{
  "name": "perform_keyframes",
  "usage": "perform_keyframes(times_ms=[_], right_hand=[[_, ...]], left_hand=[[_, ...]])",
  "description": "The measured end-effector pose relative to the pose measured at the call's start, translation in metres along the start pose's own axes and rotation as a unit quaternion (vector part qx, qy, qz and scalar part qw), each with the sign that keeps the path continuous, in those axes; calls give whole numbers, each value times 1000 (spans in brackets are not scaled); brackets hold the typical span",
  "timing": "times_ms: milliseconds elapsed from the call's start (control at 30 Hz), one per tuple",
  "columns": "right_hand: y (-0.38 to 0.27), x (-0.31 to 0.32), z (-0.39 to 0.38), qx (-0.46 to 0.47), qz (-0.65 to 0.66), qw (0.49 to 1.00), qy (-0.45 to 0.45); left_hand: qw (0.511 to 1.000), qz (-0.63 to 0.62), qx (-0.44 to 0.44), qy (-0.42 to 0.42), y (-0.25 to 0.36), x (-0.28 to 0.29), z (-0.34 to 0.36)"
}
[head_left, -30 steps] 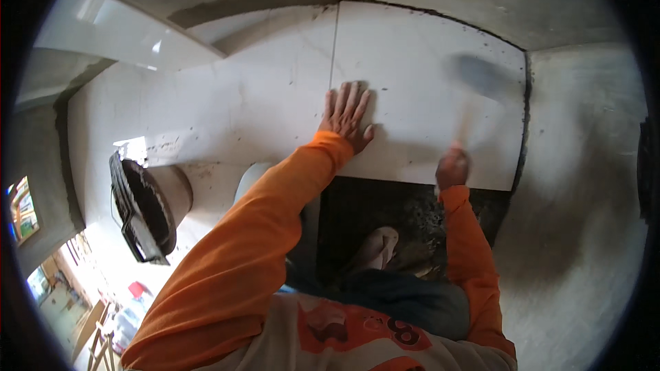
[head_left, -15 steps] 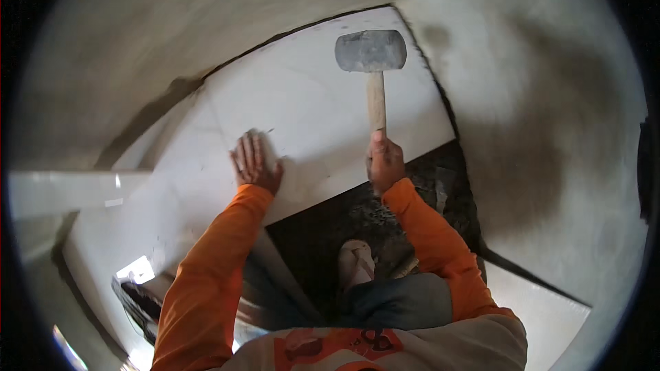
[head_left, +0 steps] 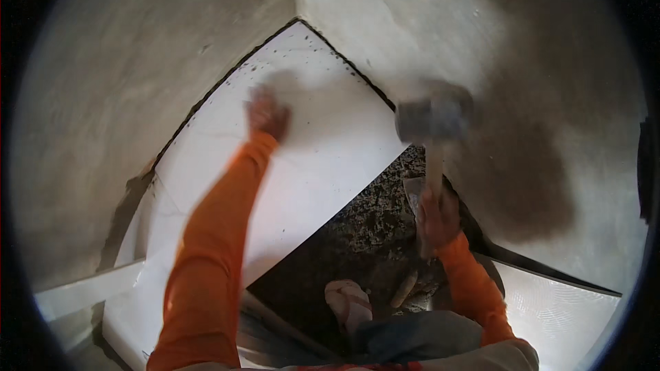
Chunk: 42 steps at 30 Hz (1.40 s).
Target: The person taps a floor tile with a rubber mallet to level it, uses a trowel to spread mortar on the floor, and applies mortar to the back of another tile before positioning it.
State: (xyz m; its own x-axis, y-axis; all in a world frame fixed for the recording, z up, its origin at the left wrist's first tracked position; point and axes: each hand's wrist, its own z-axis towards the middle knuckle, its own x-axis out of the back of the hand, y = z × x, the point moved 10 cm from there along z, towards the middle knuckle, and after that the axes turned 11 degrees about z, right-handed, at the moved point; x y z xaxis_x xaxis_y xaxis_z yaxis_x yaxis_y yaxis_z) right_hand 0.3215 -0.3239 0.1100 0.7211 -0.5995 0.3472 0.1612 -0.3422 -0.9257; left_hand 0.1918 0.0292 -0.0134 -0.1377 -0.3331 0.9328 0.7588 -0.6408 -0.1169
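Note:
My left hand (head_left: 268, 113), smeared by motion, is over the large white tile (head_left: 316, 151) in the corner, whose far part is speckled with dark bits. My right hand (head_left: 438, 216) grips a rubber mallet (head_left: 433, 113) by its wooden handle; the grey head is blurred near the tile's right edge and the wall. Partly behind that hand, a flat grey trowel-like tool (head_left: 414, 191) lies on the dark, rough bed (head_left: 364, 220) below the tile.
Grey plastered walls (head_left: 137, 62) meet at the corner. My sandalled foot (head_left: 347, 302) is on the dark bed. A pale board-like piece (head_left: 75, 292) shows at lower left, and another light panel (head_left: 550, 312) at lower right.
The view has swung toward the corner. My left hand has moved forward on the tile, away from my body. The mallet has moved rightward and down in view, still in my right hand.

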Motion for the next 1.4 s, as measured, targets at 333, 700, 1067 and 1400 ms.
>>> perform_keyframes(times_ms=[333, 700, 1067, 1400], right_hand=[[73, 63, -84, -96, -57, 989, 102], [-120, -22, 32, 167, 25, 986, 11], [-45, -166, 111, 180, -195, 963, -43], [-29, -192, 98, 298, -312, 900, -65]], left_hand=[[989, 21, -59, -134, 138, -37, 102], [717, -638, -264, -94, 184, 189, -173], [972, 18, 105, -209, -87, 55, -127], [986, -29, 91, -134, -95, 69, -120]])
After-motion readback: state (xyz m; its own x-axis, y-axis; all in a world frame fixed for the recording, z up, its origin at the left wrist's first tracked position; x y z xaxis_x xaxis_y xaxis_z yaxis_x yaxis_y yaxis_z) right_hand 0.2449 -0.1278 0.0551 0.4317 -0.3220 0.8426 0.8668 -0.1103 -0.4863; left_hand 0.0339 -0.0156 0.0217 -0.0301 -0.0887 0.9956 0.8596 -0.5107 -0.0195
